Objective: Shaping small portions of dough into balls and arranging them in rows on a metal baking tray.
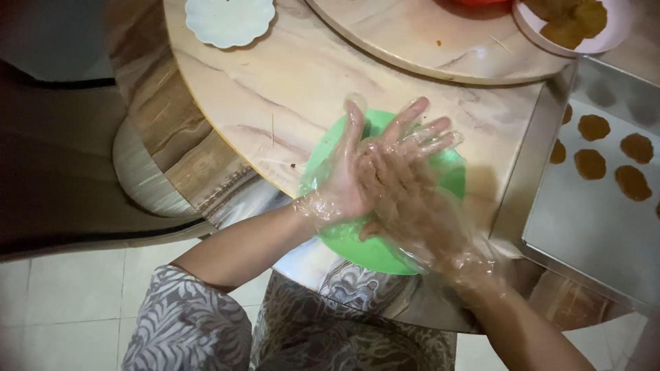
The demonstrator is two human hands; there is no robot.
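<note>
Patterned sleeve (185, 323) low; gloved left hand (340, 182) and right hand (399, 182) pressed palm to palm, fingers (412, 113) straight, contents hidden, over green plate (375, 251); best kept flat, even

bare tabletop (289, 82) leftward, baking tray (591, 227) blocks right

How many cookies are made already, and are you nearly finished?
Five brown rounds already lie on the metal tray, which has much bare space left. Right now the left hand and right hand, in clear plastic gloves, press together over the green plate; whatever is between the palms is hidden. More brown pieces wait on the pink plate.
</note>
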